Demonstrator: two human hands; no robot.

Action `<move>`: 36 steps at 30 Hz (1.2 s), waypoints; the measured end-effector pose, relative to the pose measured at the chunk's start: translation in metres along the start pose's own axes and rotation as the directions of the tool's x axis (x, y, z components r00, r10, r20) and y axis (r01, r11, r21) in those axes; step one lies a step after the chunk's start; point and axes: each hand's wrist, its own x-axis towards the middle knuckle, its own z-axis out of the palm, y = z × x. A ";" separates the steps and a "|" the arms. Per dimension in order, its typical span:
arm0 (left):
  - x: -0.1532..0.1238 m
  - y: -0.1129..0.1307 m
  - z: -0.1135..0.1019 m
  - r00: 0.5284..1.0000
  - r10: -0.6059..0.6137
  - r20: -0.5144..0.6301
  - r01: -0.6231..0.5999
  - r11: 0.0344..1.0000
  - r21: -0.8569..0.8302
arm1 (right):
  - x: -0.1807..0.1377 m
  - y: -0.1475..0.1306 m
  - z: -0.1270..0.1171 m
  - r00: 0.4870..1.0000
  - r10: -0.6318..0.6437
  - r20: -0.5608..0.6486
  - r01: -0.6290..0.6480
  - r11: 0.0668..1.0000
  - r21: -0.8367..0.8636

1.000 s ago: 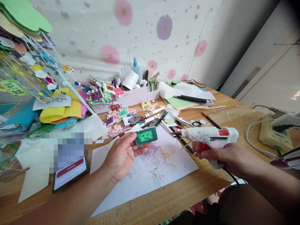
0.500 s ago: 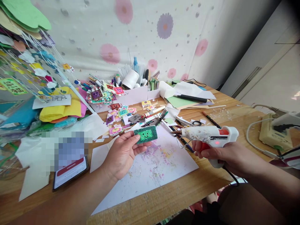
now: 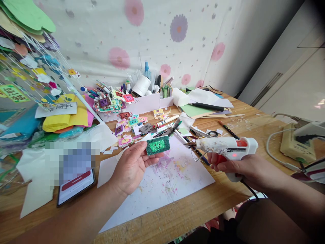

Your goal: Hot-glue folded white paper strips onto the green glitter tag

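Taking the green card (image 3: 157,145) as the middle of the dial, the left hand (image 3: 132,169) sits at eight o'clock, palm turned upward, its thumb and fingers pinching the card by its left end. The card is raised above the sheet of white paper (image 3: 200,179), dark green around a brighter green panel with a small drawn face. At three o'clock the right hand (image 3: 250,171) is wrapped around the handle of a white hot glue gun (image 3: 218,145), fingers curled at the red trigger. The gun's nozzle (image 3: 191,144) points to nine o'clock, toward the card but apart from it; a red light glows on its side.

The paper lies on a wooden table (image 3: 152,223), its middle speckled with pink, purple and yellow bits. Small colored cards (image 3: 133,121) lie scattered at ten o'clock, with a white box (image 3: 147,104) behind them at eleven. A black-handled tool (image 3: 208,107) rests at two o'clock. A smartphone (image 3: 76,189), partly blurred, lies at eight, and a power strip (image 3: 294,145) farther out at three.
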 end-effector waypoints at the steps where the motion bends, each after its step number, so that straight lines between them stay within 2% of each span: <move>1: -0.001 0.000 0.000 1.000 0.022 0.007 -0.022 1.000 0.014 | 0.000 0.000 0.000 1.000 0.001 -0.004 -0.001 1.000 -0.009; 7: -0.005 -0.006 -0.005 0.974 0.200 0.109 -0.213 0.968 0.134 | -0.002 -0.001 0.005 0.999 -0.036 -0.012 0.034 0.994 -0.100; 11: -0.007 -0.009 -0.009 0.956 0.248 0.154 -0.275 0.943 0.186 | -0.004 -0.007 0.013 0.993 -0.113 0.009 0.113 0.979 -0.171; 14: -0.007 -0.007 -0.006 0.966 0.208 0.153 -0.235 0.954 0.185 | -0.004 -0.012 0.020 0.986 -0.166 0.025 0.168 0.961 -0.221; 18: -0.008 -0.003 0.002 0.997 0.055 0.061 -0.060 0.994 0.091 | -0.001 -0.012 0.030 0.975 -0.218 0.031 0.218 0.935 -0.281; 21: -0.008 -0.002 0.006 0.999 -0.039 0.020 0.038 0.999 0.034 | 0.003 -0.010 0.036 0.968 -0.249 0.021 0.243 0.919 -0.311; 27: -0.007 -0.002 0.006 0.998 -0.052 0.034 0.052 0.999 0.013 | 0.008 -0.013 0.042 0.978 -0.205 0.040 0.206 0.914 -0.349; 36: -0.007 -0.004 0.003 0.998 -0.046 0.049 0.045 0.999 0.025 | 0.006 -0.010 0.040 0.985 -0.173 0.008 0.164 0.920 -0.357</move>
